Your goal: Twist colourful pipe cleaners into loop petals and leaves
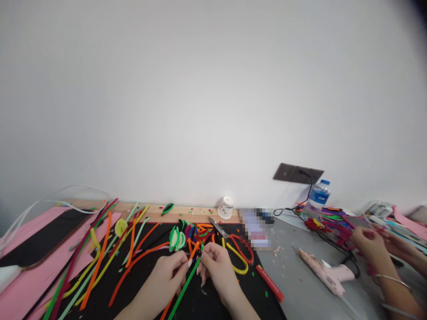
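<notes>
My left hand (168,273) and my right hand (218,269) meet low in the middle of the view over a black mat (220,302). Both are pinched closed around an orange pipe cleaner (194,250) and a green pipe cleaner (185,286) that run down between them. Just beyond my fingers lies a heap of bent pipe cleaner pieces (196,232) in green, white, orange and purple. Scissors (218,228) rest behind that heap.
Long pipe cleaners (100,262) fan across the mat and pink sheets (20,289) at the left. A small white cup (226,207), a red marker (270,283), a pink glue gun (328,273) and a water bottle (318,195) stand to the right, where another person's hands (373,244) work.
</notes>
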`<state>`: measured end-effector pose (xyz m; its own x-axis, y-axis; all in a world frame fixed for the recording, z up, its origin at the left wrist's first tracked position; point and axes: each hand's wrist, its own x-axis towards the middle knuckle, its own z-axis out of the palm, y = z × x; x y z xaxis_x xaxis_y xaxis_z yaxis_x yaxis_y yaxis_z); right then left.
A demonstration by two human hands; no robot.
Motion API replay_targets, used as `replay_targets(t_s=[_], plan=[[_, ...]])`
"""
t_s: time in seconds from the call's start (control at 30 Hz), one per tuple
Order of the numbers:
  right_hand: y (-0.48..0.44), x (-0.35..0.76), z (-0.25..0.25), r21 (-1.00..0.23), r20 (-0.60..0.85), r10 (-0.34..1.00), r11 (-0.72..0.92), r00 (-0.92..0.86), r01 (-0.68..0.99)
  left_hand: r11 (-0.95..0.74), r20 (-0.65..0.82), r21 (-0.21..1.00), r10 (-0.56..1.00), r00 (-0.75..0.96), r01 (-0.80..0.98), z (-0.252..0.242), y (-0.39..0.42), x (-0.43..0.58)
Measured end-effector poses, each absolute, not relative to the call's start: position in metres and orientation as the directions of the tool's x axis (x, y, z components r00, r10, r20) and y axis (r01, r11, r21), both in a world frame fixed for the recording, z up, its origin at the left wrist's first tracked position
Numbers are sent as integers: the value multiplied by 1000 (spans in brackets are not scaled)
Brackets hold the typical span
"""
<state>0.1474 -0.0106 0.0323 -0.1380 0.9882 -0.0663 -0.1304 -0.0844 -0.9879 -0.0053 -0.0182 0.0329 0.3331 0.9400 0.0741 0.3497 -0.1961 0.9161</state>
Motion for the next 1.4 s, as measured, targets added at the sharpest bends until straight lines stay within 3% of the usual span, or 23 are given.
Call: replay_targets(t_s=[0.3, 0.93, 1.4], plan=[[-12, 145, 37, -986, -101, 984, -119, -143, -119, -173, 32, 916, 930, 366, 361, 32, -21, -2], [-12, 143, 41, -987, -126, 982, -139, -144, -85, -307, 121, 820, 918, 378, 483, 33, -20, -4], [-12, 144, 37, -994, -100, 986, -106, -130, -39, -258, 86, 887, 907, 412, 383, 40, -27, -3]])
